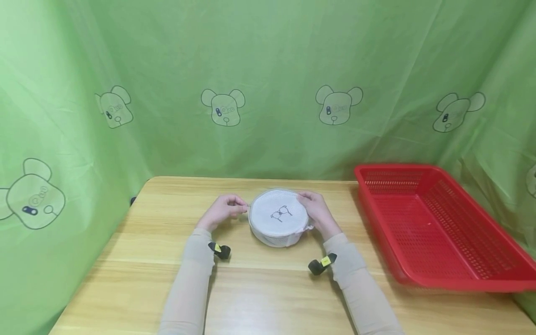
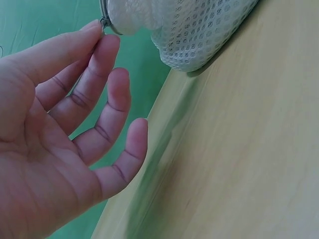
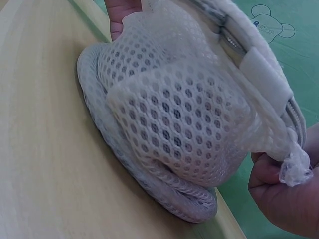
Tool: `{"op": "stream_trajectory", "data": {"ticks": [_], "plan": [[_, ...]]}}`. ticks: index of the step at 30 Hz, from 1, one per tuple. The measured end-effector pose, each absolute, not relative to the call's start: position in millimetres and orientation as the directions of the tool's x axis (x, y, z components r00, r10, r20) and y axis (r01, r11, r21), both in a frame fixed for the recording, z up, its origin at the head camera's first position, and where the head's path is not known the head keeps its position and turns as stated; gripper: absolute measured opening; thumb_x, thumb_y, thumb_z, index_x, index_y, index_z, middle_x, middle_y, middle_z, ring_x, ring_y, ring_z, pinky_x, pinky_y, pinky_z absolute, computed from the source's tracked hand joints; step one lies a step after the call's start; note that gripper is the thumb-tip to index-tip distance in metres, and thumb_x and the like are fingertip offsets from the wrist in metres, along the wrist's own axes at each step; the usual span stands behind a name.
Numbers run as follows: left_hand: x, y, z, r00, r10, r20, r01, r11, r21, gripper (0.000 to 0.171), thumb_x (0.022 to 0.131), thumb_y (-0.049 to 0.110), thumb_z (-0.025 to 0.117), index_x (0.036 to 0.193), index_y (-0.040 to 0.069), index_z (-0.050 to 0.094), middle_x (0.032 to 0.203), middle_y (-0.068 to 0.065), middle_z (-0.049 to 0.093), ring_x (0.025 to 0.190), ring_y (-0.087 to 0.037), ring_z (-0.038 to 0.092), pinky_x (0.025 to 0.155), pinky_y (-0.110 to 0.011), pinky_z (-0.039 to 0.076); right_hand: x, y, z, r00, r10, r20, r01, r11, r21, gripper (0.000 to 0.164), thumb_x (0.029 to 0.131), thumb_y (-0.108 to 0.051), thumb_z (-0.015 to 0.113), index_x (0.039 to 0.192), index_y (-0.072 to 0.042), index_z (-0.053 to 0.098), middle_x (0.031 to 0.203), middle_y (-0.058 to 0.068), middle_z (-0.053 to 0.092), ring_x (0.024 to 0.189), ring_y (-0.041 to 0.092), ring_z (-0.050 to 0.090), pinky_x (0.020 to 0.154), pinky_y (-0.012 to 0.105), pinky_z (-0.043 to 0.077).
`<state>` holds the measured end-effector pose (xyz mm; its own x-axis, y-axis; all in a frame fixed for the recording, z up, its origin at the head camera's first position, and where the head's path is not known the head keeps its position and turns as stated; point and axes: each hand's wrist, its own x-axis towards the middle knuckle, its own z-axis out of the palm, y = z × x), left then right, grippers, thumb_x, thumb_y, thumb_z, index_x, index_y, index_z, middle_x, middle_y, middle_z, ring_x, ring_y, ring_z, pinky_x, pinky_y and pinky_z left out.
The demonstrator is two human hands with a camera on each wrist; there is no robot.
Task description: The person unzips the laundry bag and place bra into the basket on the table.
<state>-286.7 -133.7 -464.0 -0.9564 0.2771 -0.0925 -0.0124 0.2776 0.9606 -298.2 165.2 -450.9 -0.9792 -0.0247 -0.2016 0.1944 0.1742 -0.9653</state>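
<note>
A round white mesh laundry bag with a line drawing of glasses on its lid stands on the table between my hands. At its left side my left hand pinches the small zipper pull between thumb and index finger, the other fingers loosely bent. My right hand grips the upper right rim of the bag, with the thumb on top. In the right wrist view the zipper runs along the upper edge, and the mesh wall sags in folds. A clear plastic scrap hangs beside the right hand.
A large red plastic basket with perforated walls stands to the right on the wooden table. Green curtains printed with bear heads enclose the back and sides. Both wrists wear black straps with small cameras.
</note>
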Motion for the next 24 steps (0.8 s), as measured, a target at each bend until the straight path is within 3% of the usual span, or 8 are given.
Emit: {"op": "stream_trajectory", "data": {"ticks": [10,17,24], "plan": [[-285.8,-136.4,-462.4,-0.942,0.317,-0.105,-0.019,0.263,0.965,0.021,0.084,0.014,0.074,0.102,0.005,0.067,0.101,-0.001,0.069,0.096,-0.020,0.062,0.088,-0.041,0.054,-299.4,166.2,-452.2,-0.978,-0.024,-0.205,0.198,0.164,-0.966,0.037,0.100,-0.012,0.048,0.134,0.003,0.050,0.130,0.023,0.057,0.087,0.009,0.061,0.075,0.017,0.054],[-285.8,-136.9,-462.0,-0.936,0.336,-0.106,-0.017,0.258,0.966,0.018,0.084,0.014,0.073,0.100,0.007,0.068,0.102,0.000,0.070,0.093,-0.016,0.062,0.089,-0.041,0.054,-299.8,166.6,-453.1,-0.978,-0.009,-0.206,0.203,0.155,-0.967,0.035,0.100,-0.012,0.049,0.132,0.003,0.052,0.124,0.021,0.060,0.083,0.008,0.061,0.072,0.017,0.055],[-286.2,-137.9,-461.6,-0.935,0.337,-0.110,-0.022,0.255,0.967,0.020,0.084,0.015,0.074,0.101,0.006,0.068,0.101,0.000,0.070,0.093,-0.016,0.062,0.091,-0.044,0.053,-298.6,166.6,-451.2,-0.976,-0.011,-0.217,0.212,0.162,-0.964,0.036,0.100,-0.013,0.050,0.133,0.002,0.052,0.127,0.022,0.058,0.084,0.009,0.061,0.073,0.017,0.055]]}}
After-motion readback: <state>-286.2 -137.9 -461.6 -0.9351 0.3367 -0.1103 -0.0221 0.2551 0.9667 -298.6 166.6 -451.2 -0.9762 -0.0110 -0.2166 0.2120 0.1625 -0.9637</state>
